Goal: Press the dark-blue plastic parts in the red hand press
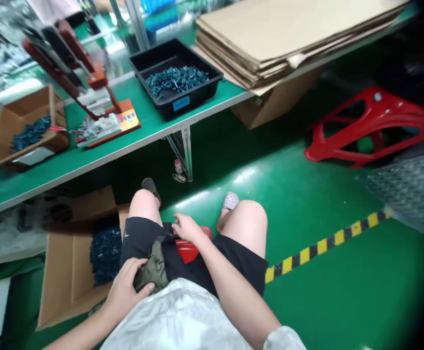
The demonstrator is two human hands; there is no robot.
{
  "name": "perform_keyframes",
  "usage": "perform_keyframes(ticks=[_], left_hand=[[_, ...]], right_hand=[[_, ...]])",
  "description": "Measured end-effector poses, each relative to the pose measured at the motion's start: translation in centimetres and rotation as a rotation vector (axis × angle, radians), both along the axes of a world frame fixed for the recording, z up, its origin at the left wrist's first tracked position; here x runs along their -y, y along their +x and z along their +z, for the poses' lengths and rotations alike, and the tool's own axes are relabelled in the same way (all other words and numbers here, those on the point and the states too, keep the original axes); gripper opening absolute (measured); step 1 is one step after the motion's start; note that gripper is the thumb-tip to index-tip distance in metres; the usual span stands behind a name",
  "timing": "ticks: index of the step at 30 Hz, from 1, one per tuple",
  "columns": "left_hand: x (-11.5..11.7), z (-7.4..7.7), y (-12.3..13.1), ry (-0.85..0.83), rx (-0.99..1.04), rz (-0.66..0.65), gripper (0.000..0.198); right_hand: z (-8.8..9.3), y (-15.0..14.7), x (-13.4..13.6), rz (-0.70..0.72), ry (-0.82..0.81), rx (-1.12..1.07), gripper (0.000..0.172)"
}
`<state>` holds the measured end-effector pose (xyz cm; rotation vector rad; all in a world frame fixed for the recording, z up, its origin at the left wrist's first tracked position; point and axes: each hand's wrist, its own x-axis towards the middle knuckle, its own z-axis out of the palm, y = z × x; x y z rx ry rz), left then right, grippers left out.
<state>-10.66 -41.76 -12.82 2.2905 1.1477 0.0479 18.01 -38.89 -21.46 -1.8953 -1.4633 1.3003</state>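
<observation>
Person sits facing the green tabletop, w/ the black tray as ref pt; dirs as the person sees them.

L hand is on the lap, below & a bit L of the tray, fingers closed round olive cloth, thumb on the near side. Cloth lies bunched on the black shorts, same spot below the tray. R hand is btwn the thighs, nearly straight below the tray, over a red seat; its fingers are half-curled, tips slightly apart, narrow gap. Can't tell if they touch the dark fabric beneath.

Tray holds a pile of blue-green screws. Just L of it: clamp fixture, brown arms up; further L, small carton w/ more blue-green pcs. Just R of the tray: cardboard stack, flat.

On the floor, well below & L of the tray: big open carton w/ dark blue pcs. Far R of tray & lower: red plastic frame, tilted, blurry; below that, yellow-black tape on the green floor.
</observation>
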Motion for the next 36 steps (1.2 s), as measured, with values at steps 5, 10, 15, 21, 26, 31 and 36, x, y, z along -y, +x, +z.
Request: perform_keyframes(ticks=[5, 10, 15, 21, 26, 31, 36], left_hand=[[0.4, -0.4, -0.7, -0.025, 0.112, 0.069, 0.044], [-0.2, -1.3, -0.3, -0.12, 0.276, 0.155, 0.037], [-0.8, -0.5, 2.0, -0.204, 0.434, 0.172, 0.027], [-1.3, -0.1, 5.9, -0.214, 0.512, 0.199, 0.034], [-3.5, 1.1, 7.0, -0.442, 0.479, 0.248, 0.025], [-10.2, 1.1, 5.0, -0.116, 0.468, 0.545, 0.024], [-18.1, -7.8, 4.5, -0.337, 0.399, 0.97, 0.028]], right_hand=[[4.5, -3.4, 3.0, -0.219, 0.184, -0.329, 0.025], [8.7, -7.0, 6.6, -0.035, 0.217, -0.29, 0.028], [9.1, -7.5, 6.9, -0.145, 0.148, -0.371, 0.044], [7.5, -5.3, 7.1, -0.303, 0.24, -0.345, 0.021], [7.7, -2.0, 6.6, -0.08, 0.179, -0.418, 0.018], [9.2, 1.9, 2.7, 0.402, 0.019, -0.387, 0.019], [10.2, 3.4, -2.0, 0.787, -0.03, -0.437, 0.019]])
